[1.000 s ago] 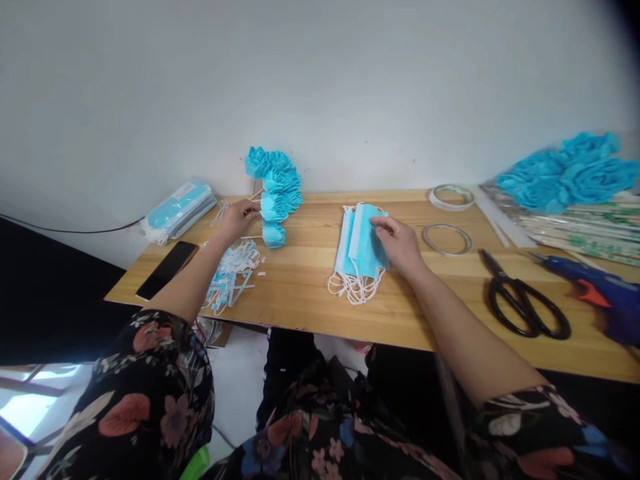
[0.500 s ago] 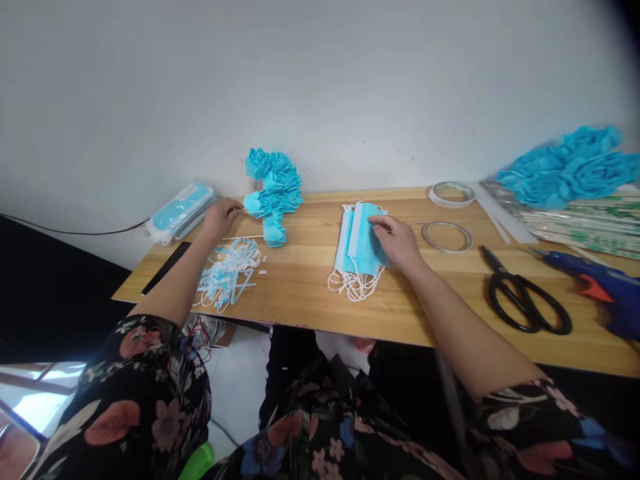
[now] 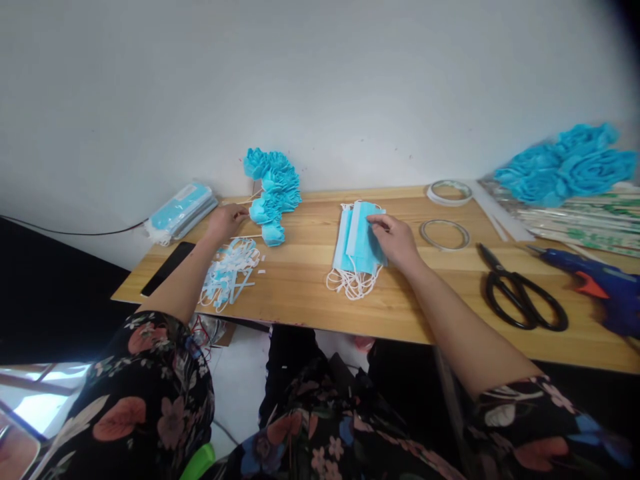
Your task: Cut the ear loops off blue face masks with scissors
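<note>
My left hand [image 3: 230, 220] is closed in a pinch on the thin stem of a blue paper-like flower [image 3: 264, 212]. That flower lies against a cluster of similar blue flowers [image 3: 285, 180] near the wall. My right hand [image 3: 397, 243] rests at the right side of a small stack of blue face masks [image 3: 363, 237], its bent fingers gripping the top mask. White ear loops [image 3: 355, 283] spill from the front of the stack. Below my left hand lies a heap of cut mask strips and loops [image 3: 230, 270].
At left are packed masks [image 3: 183, 210] and a black phone-like slab [image 3: 167, 268]. To the right lie two tape rolls [image 3: 449, 193], black scissors [image 3: 523, 293], a blue glue gun [image 3: 595, 277], and more blue flowers [image 3: 565, 167] on wrapped sticks. The table's front edge [image 3: 320, 329] faces me.
My left hand has moved slightly right and down with the flower, which now sits closer against the cluster. My right hand stays on the masks.
</note>
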A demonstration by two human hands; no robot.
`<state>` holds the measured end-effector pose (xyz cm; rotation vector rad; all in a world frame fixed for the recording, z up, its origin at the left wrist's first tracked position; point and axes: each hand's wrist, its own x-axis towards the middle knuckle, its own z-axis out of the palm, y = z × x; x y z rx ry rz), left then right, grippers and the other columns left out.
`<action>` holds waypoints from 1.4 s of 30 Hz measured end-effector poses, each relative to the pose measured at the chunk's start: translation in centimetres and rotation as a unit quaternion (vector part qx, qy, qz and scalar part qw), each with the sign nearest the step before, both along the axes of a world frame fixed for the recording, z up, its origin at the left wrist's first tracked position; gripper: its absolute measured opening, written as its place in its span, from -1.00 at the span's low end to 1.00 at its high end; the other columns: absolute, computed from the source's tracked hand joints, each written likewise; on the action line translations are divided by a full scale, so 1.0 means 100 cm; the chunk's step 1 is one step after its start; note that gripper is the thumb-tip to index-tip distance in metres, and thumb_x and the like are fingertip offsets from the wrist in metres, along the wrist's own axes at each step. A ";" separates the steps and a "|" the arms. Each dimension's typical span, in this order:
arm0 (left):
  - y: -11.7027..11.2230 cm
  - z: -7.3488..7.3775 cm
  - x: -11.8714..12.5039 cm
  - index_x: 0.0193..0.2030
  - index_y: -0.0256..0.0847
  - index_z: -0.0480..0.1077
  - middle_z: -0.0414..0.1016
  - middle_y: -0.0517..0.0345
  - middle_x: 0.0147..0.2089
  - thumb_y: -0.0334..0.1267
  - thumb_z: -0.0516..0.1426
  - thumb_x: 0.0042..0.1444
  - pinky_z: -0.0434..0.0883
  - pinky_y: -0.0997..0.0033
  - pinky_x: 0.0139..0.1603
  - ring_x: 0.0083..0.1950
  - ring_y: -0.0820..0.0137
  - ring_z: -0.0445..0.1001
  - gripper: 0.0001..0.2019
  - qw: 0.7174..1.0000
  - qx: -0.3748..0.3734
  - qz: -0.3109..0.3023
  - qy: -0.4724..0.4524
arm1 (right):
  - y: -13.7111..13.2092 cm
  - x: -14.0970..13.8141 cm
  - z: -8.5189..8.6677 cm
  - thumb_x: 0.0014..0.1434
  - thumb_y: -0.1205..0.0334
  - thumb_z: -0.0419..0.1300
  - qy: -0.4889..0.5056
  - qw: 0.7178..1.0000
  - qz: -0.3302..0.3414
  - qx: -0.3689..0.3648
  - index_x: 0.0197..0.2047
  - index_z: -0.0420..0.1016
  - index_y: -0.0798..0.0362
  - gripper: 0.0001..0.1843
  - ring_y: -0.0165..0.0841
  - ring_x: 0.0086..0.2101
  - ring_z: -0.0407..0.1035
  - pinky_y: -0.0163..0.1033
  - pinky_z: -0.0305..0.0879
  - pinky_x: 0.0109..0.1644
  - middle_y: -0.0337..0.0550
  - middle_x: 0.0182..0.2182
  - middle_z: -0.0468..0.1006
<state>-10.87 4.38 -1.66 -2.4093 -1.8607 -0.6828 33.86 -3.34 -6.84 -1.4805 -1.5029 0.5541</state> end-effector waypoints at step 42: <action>-0.027 0.063 -0.005 -0.37 -0.19 0.50 0.48 0.07 -0.35 -0.22 0.09 0.16 0.34 0.30 -0.16 -0.24 0.27 0.44 -0.81 0.992 0.125 0.004 -0.003 | 0.001 0.000 0.000 0.14 0.27 0.10 -0.016 1.000 -0.002 0.006 -0.10 0.66 0.00 -0.65 -0.14 -0.07 0.53 0.08 0.38 0.17 -0.08 -0.07 0.68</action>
